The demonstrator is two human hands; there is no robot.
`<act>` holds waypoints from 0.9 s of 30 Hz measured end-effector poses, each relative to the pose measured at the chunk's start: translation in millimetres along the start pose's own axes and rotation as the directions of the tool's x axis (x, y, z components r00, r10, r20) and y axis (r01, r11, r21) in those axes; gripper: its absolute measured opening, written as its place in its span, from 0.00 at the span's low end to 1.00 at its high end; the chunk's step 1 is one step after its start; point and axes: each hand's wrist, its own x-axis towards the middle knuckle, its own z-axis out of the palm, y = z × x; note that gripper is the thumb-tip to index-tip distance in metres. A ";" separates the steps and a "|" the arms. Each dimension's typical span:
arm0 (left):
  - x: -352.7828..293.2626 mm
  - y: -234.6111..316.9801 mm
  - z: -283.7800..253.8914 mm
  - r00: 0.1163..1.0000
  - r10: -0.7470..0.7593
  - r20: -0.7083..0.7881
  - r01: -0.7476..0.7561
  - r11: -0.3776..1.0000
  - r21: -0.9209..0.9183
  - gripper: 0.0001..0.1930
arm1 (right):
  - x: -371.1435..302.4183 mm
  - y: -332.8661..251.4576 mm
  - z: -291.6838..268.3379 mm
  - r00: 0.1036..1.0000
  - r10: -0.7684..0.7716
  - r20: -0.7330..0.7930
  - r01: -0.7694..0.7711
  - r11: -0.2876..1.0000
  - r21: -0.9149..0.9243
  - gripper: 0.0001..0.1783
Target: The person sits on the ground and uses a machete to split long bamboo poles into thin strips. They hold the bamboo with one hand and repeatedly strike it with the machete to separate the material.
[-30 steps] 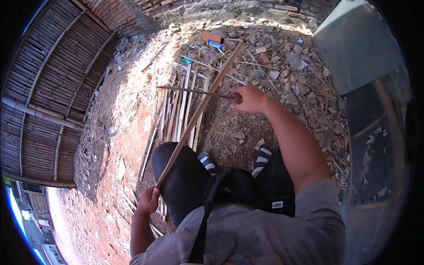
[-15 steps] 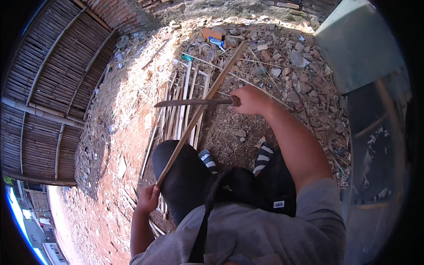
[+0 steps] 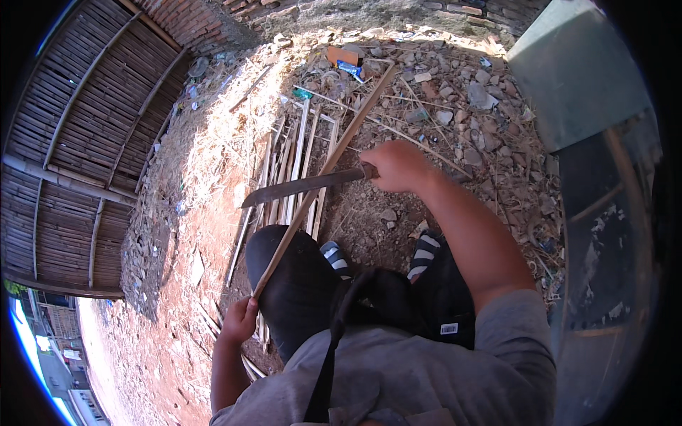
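Note:
My right hand grips the handle of a long machete, its blade pointing left and lying across a long bamboo strip. My left hand holds the near end of that strip beside my left knee. The strip runs diagonally up and away to the rubble. Under the blade lies a pile of split bamboo slats on the dirt.
A woven bamboo wall stands at the left, a brick wall at the back. Stones and rubble cover the ground ahead, with an orange scrap. A grey panel rises at right. My sandalled feet rest below.
The machete has swung from nearly edge-on to showing its flat blade, and my right hand has come nearer and lower along the strip. My left hand has kept its grip.

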 end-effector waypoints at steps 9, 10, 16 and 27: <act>3.5 5.5 -2.6 0.997 -0.074 0.028 0.074 0.997 0.001 0.32 | -5.5 46.6 8.1 0.951 0.298 -0.082 -0.263 0.920 0.290 0.22; 4.2 3.9 -1.8 0.996 -0.073 0.046 0.073 0.997 -0.005 0.31 | -4.6 30.8 6.6 0.977 0.209 -0.041 -0.196 0.957 0.216 0.21; 0.1 -0.1 -2.4 0.998 -0.054 0.037 0.053 0.998 0.017 0.31 | -1.8 7.5 0.4 1.000 0.010 0.021 -0.011 0.999 0.037 0.18; 3.4 0.4 -2.1 0.993 -0.103 0.062 0.105 0.994 -0.025 0.29 | -4.5 6.7 22.8 0.998 0.035 -0.056 -0.027 0.990 0.135 0.17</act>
